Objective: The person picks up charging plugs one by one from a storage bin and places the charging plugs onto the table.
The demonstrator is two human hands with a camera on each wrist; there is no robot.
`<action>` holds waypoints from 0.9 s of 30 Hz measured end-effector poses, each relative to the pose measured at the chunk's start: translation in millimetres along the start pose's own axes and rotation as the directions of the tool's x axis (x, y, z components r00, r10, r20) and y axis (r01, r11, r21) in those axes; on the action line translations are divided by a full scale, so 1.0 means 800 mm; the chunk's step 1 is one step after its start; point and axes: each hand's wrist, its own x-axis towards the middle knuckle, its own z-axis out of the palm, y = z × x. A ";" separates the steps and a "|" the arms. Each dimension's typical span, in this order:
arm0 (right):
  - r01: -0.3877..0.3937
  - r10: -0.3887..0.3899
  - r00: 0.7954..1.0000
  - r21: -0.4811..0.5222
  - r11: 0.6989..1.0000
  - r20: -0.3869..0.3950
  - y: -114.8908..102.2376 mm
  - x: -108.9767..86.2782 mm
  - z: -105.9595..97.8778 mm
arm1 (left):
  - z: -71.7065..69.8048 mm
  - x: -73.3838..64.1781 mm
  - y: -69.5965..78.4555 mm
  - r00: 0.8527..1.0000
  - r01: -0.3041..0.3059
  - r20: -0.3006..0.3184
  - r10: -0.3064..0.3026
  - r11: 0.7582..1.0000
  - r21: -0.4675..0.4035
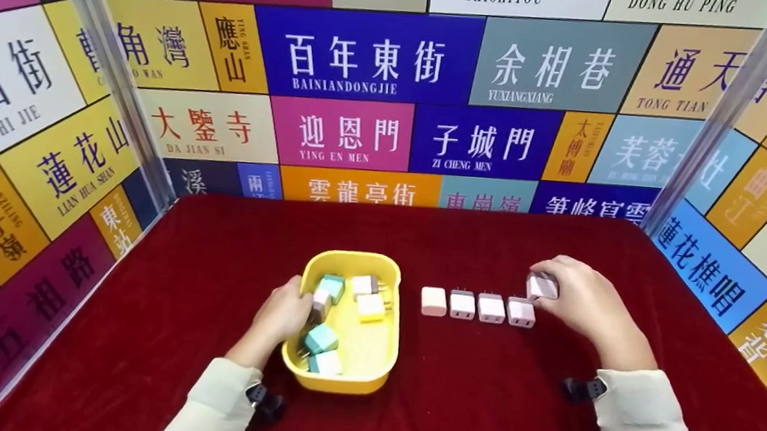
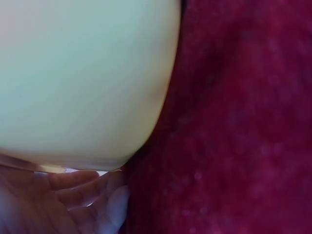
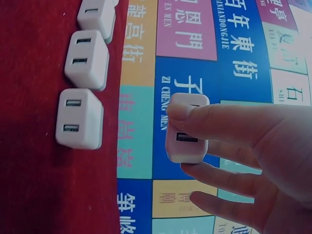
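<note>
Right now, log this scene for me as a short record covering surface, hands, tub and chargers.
Surface: red cloth
Left hand: holds the yellow tub at its left side
In tub: loose chargers, some partly teal
Lined up: four chargers, right of the tub
Right hand: pinches a white charger above the cloth, near the line's right end

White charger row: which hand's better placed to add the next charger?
Right, I'd say: the right hand holds a white charger near the right end of the charger row, while the left hand grips the left side of the yellow bin, farther from the row.
</note>
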 end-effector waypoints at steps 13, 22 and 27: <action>-0.046 0.046 0.998 -0.008 0.999 0.040 0.031 -0.005 0.012 | 0.000 0.002 -0.002 1.000 -0.019 0.003 0.019 1.000 -0.009; -0.070 0.071 0.995 -0.017 0.997 0.075 0.045 -0.008 0.023 | 0.007 0.015 -0.018 0.999 -0.035 -0.001 0.035 0.999 0.008; -0.089 0.090 0.990 -0.015 0.996 0.107 0.048 -0.009 0.030 | -0.001 0.000 0.000 1.000 0.006 0.008 -0.006 1.000 0.000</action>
